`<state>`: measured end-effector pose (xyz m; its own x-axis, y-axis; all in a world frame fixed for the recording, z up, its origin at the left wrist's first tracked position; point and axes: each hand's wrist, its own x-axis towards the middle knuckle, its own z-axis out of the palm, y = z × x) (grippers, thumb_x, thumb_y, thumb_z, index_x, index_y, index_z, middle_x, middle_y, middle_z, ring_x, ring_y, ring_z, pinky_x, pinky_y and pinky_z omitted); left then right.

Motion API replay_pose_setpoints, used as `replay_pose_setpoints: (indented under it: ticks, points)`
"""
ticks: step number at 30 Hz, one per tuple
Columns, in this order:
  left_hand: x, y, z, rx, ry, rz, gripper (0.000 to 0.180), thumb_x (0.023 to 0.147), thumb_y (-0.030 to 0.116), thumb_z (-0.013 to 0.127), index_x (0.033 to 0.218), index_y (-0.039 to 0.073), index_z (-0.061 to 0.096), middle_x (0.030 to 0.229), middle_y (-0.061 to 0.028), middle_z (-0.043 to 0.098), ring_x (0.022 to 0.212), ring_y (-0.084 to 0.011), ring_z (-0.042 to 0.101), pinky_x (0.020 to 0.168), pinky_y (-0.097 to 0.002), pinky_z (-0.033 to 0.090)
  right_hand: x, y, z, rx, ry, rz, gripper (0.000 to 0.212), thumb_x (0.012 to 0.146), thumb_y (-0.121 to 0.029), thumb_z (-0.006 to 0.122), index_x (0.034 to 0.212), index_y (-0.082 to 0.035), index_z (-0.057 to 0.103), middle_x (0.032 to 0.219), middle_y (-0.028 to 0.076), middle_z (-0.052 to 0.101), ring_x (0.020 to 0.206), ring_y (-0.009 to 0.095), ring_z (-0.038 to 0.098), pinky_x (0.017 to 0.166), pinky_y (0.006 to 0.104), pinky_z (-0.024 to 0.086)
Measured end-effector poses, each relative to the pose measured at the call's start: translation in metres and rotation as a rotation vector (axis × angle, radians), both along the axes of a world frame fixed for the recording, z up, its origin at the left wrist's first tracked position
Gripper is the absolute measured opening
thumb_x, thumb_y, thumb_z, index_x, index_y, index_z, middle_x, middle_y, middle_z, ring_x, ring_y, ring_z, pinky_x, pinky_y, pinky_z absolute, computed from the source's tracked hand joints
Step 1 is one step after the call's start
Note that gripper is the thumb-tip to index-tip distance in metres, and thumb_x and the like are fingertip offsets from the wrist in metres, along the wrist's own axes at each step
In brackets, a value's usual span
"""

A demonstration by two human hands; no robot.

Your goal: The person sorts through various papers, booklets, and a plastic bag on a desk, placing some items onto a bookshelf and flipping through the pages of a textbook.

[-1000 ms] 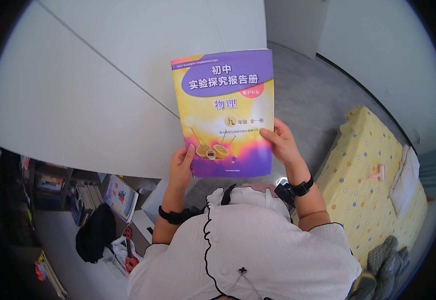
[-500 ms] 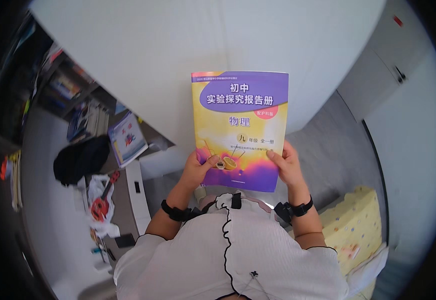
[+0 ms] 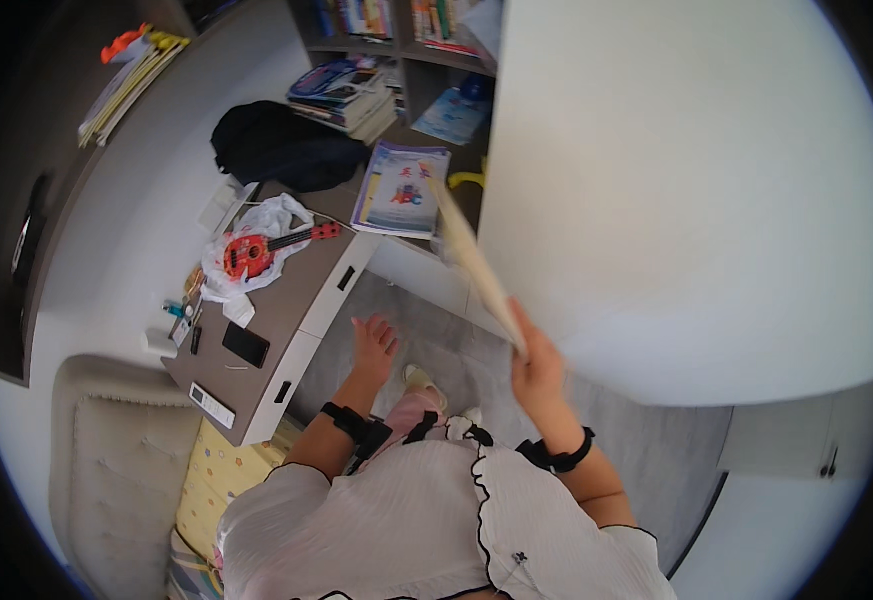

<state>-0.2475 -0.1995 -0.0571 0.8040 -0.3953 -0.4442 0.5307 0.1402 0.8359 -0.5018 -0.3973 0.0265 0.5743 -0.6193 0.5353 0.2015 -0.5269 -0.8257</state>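
Note:
My right hand [image 3: 540, 375] grips a paperback workbook [image 3: 477, 270] by its lower end. The book is seen nearly edge-on and blurred, tilted up and left, so its cover is mostly hidden. Its far end overlaps the right side of a stack of books [image 3: 402, 190] on the desk corner; whether they touch I cannot tell. My left hand [image 3: 375, 347] hangs beside the desk front with fingers spread, holding nothing.
On the brown desk [image 3: 282, 310] lie a red toy guitar [image 3: 250, 256] on a white plastic bag [image 3: 279, 215], a black phone [image 3: 246, 344] and a white remote [image 3: 213, 405]. A black bag [image 3: 282, 145] lies behind. A white cabinet [image 3: 687, 200] stands at right.
My view has turned left toward the desk. The workbook was held flat by both hands; my left hand has let go, and my right hand has swung it edge-on toward the book stack.

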Motion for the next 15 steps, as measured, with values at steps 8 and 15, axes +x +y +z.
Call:
replay_pose_setpoints:
  ticks: [8,15]
  points:
    - [0.030,-0.003,-0.009,-0.645,-0.040,-0.019,0.052,0.094,0.046,0.040,0.134,0.013,0.038,0.135,-0.0073,0.042,0.124,-0.0260,0.040,0.103,-0.0451,0.033,0.139,0.036,0.010,-0.351,0.156,0.812,0.054,0.076,0.006,0.051,0.127,-0.013,0.053,0.120,0.016,0.057,0.102,0.029,0.060,0.088,0.0336,0.048]
    - [0.072,0.045,0.033,-0.365,0.015,-0.032,0.051,0.093,0.045,0.046,0.130,0.011,0.040,0.127,-0.0058,0.049,0.119,-0.0236,0.047,0.100,-0.0416,0.037,0.238,0.018,0.004,0.603,0.234,0.908,0.032,0.089,-0.003,0.054,0.120,0.001,0.053,0.107,0.007,0.063,0.095,0.016,0.060,0.082,0.0279,0.048]
